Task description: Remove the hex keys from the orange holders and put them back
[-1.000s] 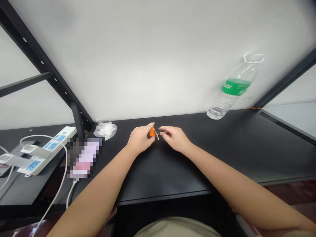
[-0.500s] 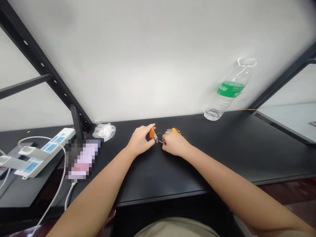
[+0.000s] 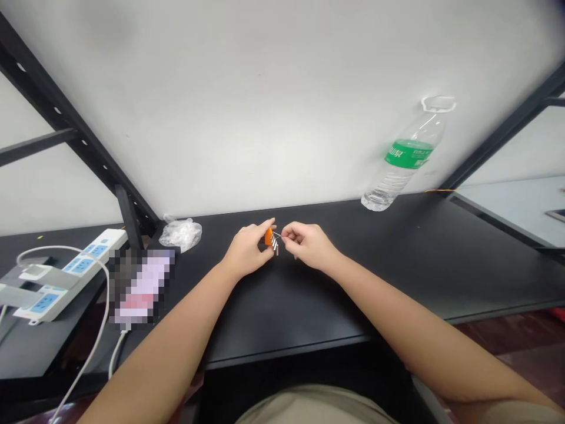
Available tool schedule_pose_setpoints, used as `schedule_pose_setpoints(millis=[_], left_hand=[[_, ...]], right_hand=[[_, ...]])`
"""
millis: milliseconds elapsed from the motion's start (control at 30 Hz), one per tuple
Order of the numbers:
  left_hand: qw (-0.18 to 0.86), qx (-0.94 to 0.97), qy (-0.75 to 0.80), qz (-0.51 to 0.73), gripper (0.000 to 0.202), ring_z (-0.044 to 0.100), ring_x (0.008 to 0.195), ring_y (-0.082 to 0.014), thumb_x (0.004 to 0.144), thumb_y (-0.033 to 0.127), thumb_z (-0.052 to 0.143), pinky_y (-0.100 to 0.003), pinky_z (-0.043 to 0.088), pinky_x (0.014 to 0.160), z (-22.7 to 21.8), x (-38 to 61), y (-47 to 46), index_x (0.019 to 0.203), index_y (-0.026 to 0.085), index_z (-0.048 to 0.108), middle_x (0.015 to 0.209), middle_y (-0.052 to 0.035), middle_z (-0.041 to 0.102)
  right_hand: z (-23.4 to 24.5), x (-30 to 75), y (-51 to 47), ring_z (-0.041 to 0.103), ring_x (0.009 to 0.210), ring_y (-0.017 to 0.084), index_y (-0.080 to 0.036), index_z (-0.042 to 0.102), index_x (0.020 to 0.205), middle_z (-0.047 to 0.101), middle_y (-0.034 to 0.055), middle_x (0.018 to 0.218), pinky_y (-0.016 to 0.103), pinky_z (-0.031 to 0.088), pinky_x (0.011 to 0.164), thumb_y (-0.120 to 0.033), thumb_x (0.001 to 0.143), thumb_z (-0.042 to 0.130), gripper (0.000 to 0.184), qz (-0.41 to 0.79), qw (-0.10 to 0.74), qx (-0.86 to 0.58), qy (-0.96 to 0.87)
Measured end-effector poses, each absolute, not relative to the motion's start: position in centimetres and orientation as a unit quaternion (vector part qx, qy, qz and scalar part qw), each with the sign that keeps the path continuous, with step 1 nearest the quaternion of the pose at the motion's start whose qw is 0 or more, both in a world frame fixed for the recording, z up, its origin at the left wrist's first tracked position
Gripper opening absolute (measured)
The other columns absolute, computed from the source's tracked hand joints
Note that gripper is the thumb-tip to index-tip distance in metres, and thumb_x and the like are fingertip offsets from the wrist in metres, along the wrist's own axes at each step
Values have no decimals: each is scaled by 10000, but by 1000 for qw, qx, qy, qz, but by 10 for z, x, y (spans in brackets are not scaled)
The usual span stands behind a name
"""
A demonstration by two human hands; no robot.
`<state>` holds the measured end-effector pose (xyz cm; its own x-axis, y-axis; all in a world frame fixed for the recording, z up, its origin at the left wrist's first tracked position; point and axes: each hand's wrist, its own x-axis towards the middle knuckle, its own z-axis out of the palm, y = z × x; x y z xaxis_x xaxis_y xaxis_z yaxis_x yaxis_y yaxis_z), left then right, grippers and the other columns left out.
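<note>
My left hand (image 3: 249, 252) is closed around an orange hex key holder (image 3: 268, 237), thumb and fingers gripping its sides. Several short metal key ends (image 3: 274, 242) stick out of the holder on its right side. My right hand (image 3: 306, 244) pinches a thin metal hex key (image 3: 278, 235) between thumb and forefinger. That key reaches leftward to the upper part of the holder; whether its tip sits in a slot is too small to tell. A second orange holder, seen earlier beside my right hand, is hidden now.
A clear plastic bottle (image 3: 401, 156) with a green label stands against the wall at the right. On the left of the black table (image 3: 291, 312) are a crumpled plastic bag (image 3: 180, 234), a blurred-out phone (image 3: 145, 285) on a cable, and a white power strip (image 3: 75, 274).
My right hand has risen from the tabletop and turned, now pinching a hex key against the holder. My left hand keeps its grip. The whole view has shifted slightly.
</note>
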<state>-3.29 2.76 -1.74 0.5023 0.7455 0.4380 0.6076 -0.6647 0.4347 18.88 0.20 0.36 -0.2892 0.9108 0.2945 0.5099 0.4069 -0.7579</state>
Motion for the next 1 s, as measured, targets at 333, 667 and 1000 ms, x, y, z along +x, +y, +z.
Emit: schedule_pose_setpoints(millis=[333, 667, 1000], left_hand=[[49, 882, 393, 257, 653, 669, 1028, -237, 866, 262, 644, -412, 484, 959, -13, -32, 25, 1495, 240, 471, 1267, -54, 716], [-72, 896, 390, 202, 501, 681, 935, -269, 906, 234, 576, -411, 452, 802, -15, -17, 16, 1403, 173, 550, 1051, -99, 745], [-79, 871, 434, 218, 474, 709, 908, -269, 898, 224, 592, -405, 460, 785, -22, -10, 18, 1369, 181, 562, 1018, -86, 762]], right_hand=[[9, 191, 0, 577, 429, 127, -227, 674, 872, 624, -40, 566, 258, 467, 516, -396, 925, 615, 186, 363, 365, -478, -712], [-11, 190, 22, 450, 422, 76, -191, 614, 844, 562, -39, 588, 197, 310, 357, -495, 774, 828, 378, 607, 443, -441, -491], [-17, 168, 13, 417, 434, 83, -199, 661, 905, 551, -19, 617, 219, 286, 383, -479, 861, 702, 286, 569, 465, -465, -494]])
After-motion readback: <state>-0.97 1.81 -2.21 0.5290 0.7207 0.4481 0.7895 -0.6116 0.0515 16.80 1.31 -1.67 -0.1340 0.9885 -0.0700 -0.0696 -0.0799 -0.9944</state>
